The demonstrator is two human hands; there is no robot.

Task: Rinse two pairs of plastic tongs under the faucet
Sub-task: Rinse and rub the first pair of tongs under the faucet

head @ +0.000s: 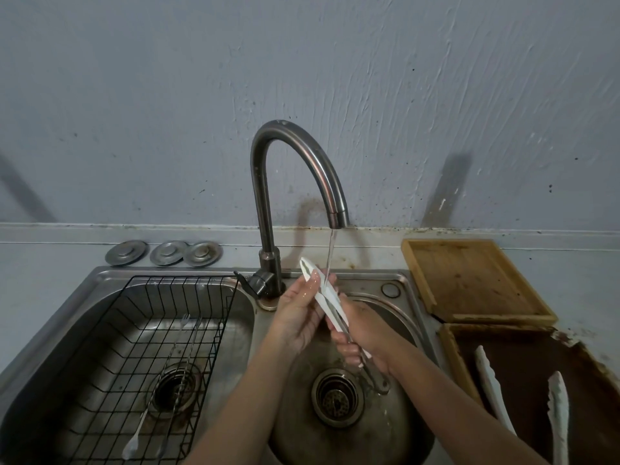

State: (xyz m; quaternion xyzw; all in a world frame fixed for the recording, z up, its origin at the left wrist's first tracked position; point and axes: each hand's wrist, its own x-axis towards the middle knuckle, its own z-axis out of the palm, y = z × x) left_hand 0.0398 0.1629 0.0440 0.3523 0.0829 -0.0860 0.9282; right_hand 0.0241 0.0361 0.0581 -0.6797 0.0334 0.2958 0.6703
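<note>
Water runs from the curved metal faucet [302, 162] into the right basin of the steel sink [402, 290]. I hold one pair of white plastic tongs [327, 297] tilted under the stream, tips up and to the left. My left hand [300, 313] wraps its upper part, thumb on the white tip. My right hand [362, 337] grips its lower handle end above the drain [337, 399]. A second pair of white tongs [558, 414] lies spread apart on the dark tray at the right.
A black wire rack [141, 364] with long thin utensils fills the left basin. Three metal drain lids [167, 253] sit behind it on the counter. A wooden tray [469, 280] and a darker tray [523, 357] stand right of the sink.
</note>
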